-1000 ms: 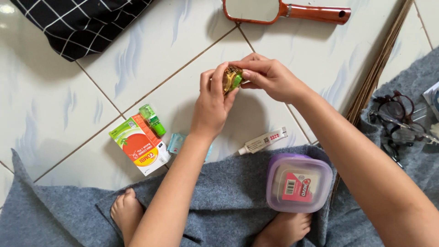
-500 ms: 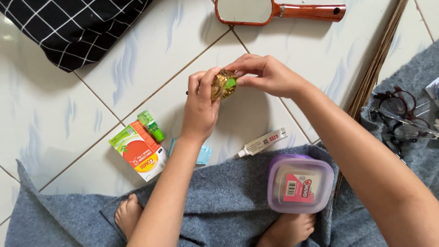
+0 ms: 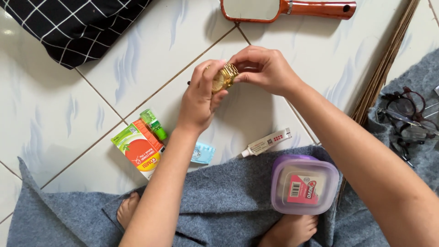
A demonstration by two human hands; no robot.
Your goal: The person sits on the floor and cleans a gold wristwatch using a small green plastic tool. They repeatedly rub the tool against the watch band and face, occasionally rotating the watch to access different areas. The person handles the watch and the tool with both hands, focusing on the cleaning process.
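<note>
Both hands meet above the white tiled floor [image 3: 137, 59] around a small round gold-coloured thing with a ribbed edge [image 3: 224, 77]. My left hand [image 3: 199, 98] cups it from the left, fingers curled over it. My right hand [image 3: 263, 68] pinches its right side with thumb and fingertips. Most of the gold thing is hidden by my fingers, so I cannot tell exactly what it is.
On the tiles lie an orange and green box [image 3: 139, 148], a small green bottle [image 3: 154, 122], a blue sachet [image 3: 202, 153] and a white tube [image 3: 267, 142]. A purple lidded container [image 3: 304, 185] sits on the grey blanket [image 3: 228, 201]. A hand mirror [image 3: 320, 8], checked cloth [image 3: 68, 27] and eyeglasses [image 3: 407, 116] lie around.
My hands have lifted slightly and shifted left with the gold thing. The green part seen on it earlier is now covered by my right fingers.
</note>
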